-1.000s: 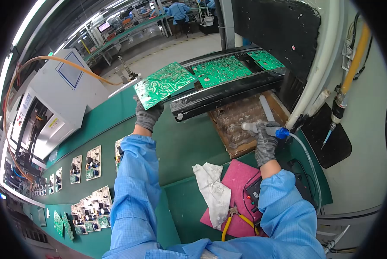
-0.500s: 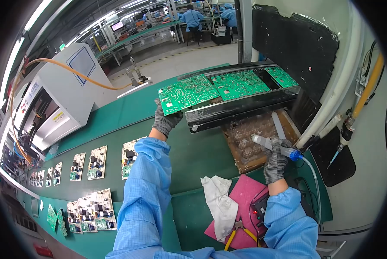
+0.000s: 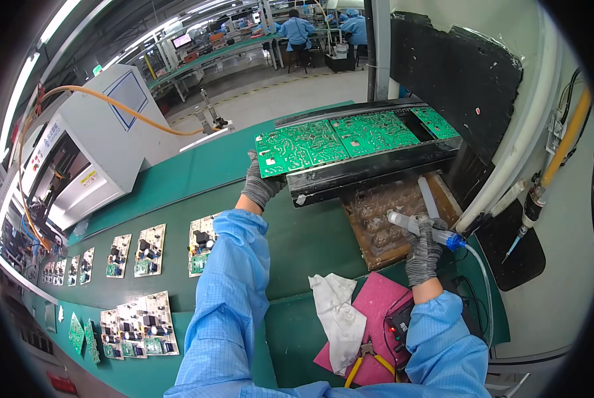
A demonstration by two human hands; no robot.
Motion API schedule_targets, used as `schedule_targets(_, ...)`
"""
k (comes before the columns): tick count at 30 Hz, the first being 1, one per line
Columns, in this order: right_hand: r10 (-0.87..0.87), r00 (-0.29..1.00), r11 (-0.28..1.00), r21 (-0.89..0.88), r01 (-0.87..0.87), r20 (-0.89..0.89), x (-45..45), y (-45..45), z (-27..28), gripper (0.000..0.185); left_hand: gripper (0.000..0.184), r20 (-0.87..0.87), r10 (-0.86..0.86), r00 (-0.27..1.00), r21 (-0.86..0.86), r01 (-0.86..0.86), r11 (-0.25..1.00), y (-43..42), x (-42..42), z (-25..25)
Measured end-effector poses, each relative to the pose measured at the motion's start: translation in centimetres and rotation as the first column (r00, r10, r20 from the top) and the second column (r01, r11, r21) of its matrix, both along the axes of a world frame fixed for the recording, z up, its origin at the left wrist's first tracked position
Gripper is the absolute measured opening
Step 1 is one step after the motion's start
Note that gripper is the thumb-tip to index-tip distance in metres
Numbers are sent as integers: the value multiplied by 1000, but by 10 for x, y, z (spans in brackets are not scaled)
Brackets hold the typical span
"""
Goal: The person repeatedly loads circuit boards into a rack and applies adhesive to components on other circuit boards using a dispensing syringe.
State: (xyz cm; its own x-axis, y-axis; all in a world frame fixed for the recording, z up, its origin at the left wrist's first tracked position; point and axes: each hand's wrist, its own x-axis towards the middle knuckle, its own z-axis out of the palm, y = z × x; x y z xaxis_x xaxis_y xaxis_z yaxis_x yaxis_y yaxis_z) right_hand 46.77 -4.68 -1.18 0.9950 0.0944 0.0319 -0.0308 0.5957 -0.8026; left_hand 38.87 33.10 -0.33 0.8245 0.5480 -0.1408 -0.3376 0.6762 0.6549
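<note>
My gloved left hand (image 3: 262,184) is closed on the near left corner of a green circuit board (image 3: 300,149), which shows its solder side. The board lies over the end of a black rail conveyor (image 3: 370,169), its right end close against a second green board (image 3: 374,129). My gloved right hand (image 3: 424,255) is wrapped round a translucent dispensing syringe (image 3: 408,224) with a blue cap and an air hose. The syringe points left above a brown-stained tray (image 3: 370,240). Its tip is hard to make out.
Several component-side-up boards (image 3: 150,250) stand along the green bench at left. A white cloth (image 3: 337,318), a pink pad (image 3: 376,298) and yellow-handled pliers (image 3: 355,368) lie in front. A white machine (image 3: 115,146) is at left; people (image 3: 296,32) sit far back.
My left hand has moved right with the board, which now sits less tilted and more in line with the rails. My right hand and the syringe are nearly still.
</note>
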Motion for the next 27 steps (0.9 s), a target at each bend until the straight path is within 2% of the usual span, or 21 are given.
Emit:
schedule_targets(1, 4, 1000, 1000, -7, -4, -5, 0, 0, 1, 37, 68, 40, -18, 999, -3, 18, 1000, 2, 1, -2)
schedule_targets(4, -14, 1000, 999, -37, 15, 24, 6, 1, -10, 34, 69, 2, 37, 999, -29, -37, 999, -35, -7, 24)
schedule_targets(8, -24, 998, 997, -71, 28, 64, 11, 1, -20, 33, 70, 66, -49, 997, -31, 51, 998, -35, -5, 19)
schedule_targets(12, -2, 1000, 999, -45, 3, 20, 6, 0, -11, 35, 73, 100, -69, 993, -18, 72, 997, -29, 0, 17)
schedule_targets(23, 15, 1000, 1000, -14, -15, -2, 2, 0, -5, 34, 73, -5, -51, 999, -32, 51, 998, -32, 5, 13)
schedule_targets(27, 11, 1000, 1000, 25, -10, -20, 4, -1, -5, 43, 73, 4, -67, 998, -14, 67, 998, -32, 6, 13)
